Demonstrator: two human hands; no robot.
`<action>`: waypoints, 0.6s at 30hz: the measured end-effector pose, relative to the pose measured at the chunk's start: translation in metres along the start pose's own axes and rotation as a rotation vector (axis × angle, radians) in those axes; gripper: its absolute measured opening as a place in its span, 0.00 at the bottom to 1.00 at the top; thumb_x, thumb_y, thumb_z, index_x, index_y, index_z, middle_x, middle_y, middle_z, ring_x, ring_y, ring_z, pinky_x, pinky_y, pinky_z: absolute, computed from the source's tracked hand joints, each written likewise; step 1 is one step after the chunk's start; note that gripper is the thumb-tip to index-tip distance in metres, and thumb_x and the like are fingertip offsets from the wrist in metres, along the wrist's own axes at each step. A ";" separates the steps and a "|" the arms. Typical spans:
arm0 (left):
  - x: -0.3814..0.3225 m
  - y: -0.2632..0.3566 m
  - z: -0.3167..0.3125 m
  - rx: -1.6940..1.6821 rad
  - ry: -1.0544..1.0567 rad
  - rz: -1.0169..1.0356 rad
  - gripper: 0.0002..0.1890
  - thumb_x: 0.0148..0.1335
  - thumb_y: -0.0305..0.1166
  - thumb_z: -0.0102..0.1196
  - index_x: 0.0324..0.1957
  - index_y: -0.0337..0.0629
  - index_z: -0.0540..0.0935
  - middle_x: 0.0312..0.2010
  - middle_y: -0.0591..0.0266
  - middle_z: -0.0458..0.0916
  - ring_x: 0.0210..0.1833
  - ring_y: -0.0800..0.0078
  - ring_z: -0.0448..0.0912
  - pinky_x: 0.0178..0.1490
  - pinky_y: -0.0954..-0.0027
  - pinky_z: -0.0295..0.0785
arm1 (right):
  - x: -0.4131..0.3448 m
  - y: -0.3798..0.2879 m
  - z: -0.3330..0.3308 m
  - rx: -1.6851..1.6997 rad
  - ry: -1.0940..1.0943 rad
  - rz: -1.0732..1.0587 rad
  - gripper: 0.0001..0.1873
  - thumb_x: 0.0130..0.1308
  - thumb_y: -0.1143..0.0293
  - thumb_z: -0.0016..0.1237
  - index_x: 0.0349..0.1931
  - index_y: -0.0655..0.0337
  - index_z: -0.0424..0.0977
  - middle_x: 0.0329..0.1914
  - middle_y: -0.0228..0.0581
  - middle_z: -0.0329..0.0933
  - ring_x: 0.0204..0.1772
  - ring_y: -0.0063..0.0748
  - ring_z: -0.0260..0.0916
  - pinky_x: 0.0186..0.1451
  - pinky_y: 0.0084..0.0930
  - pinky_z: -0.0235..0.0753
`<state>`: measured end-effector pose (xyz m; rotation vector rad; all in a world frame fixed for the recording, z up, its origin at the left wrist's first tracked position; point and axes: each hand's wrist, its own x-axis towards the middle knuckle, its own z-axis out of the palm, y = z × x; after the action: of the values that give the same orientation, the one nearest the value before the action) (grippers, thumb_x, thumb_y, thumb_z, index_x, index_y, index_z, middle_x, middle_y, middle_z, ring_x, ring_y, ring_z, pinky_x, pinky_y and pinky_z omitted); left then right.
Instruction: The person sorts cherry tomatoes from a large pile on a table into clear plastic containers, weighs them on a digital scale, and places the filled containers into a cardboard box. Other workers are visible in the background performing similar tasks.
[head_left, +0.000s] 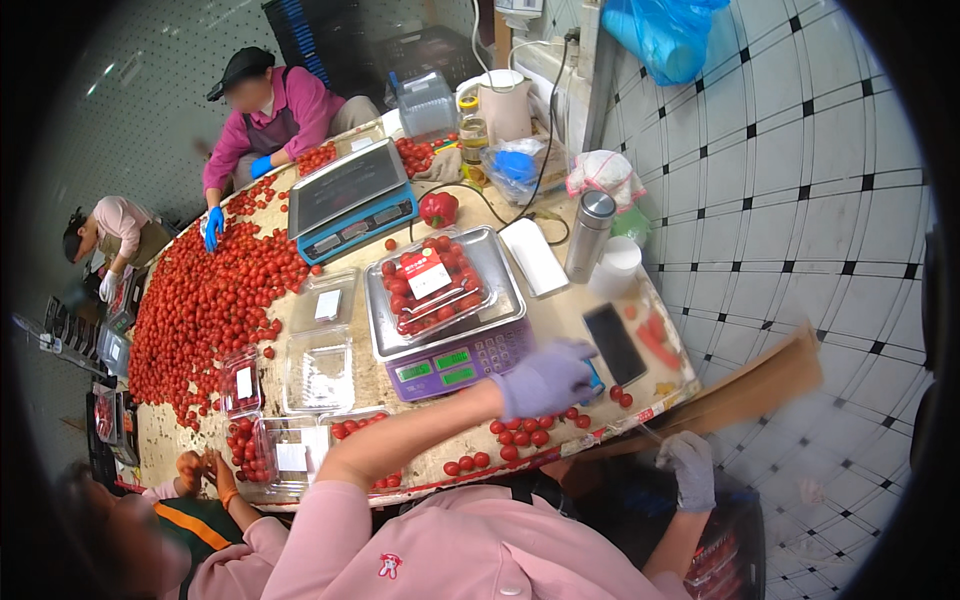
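My left hand (541, 379), in a lilac glove, reaches across the front right corner of a purple digital scale (450, 369). Its fingers lie over a small blue object (594, 381), mostly hidden beneath them; a firm grip cannot be made out. A closed clear clamshell box of cherry tomatoes (433, 286), with a label on its lid, rests tilted on the scale's metal pan (381, 330). My right hand (686, 461), in a pale grey glove, is below the table edge beside a brown cardboard flap (757, 382). Its fingers are bent and blurred, and whether they hold anything is unclear.
Loose cherry tomatoes (202, 315) pile up at left, near a blue scale (360, 217). Open clamshells (319, 371) stand left of the purple scale. A phone (615, 343), a steel flask (591, 236) and a kettle (502, 105) occupy the right. Several co-workers (281, 124) surround the table.
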<state>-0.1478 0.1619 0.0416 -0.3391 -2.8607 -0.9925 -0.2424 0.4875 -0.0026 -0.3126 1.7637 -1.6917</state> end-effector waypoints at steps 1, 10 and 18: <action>-0.008 -0.008 -0.016 -0.072 -0.033 0.002 0.10 0.56 0.32 0.60 0.32 0.33 0.83 0.53 0.45 0.77 0.53 0.52 0.76 0.57 0.59 0.71 | 0.006 -0.009 0.013 -0.041 -0.012 0.003 0.09 0.62 0.70 0.48 0.27 0.67 0.75 0.23 0.39 0.76 0.27 0.28 0.74 0.34 0.22 0.74; -0.085 -0.078 -0.172 -0.100 -0.097 -0.475 0.17 0.62 0.39 0.59 0.41 0.32 0.84 0.57 0.51 0.78 0.52 0.66 0.78 0.58 0.68 0.71 | 0.107 -0.036 0.164 0.093 -0.405 0.019 0.13 0.68 0.68 0.45 0.37 0.71 0.76 0.40 0.46 0.80 0.42 0.32 0.79 0.47 0.25 0.76; -0.123 -0.152 -0.229 -0.423 0.017 -0.584 0.19 0.63 0.40 0.59 0.42 0.29 0.84 0.53 0.53 0.81 0.50 0.75 0.76 0.56 0.71 0.70 | 0.152 -0.020 0.252 0.314 -0.668 0.084 0.18 0.72 0.69 0.42 0.54 0.75 0.71 0.55 0.52 0.77 0.59 0.39 0.76 0.57 0.25 0.76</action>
<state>-0.0607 -0.1180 0.1096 0.5133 -2.7574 -1.6802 -0.2099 0.1944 -0.0129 -0.5717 0.9987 -1.5324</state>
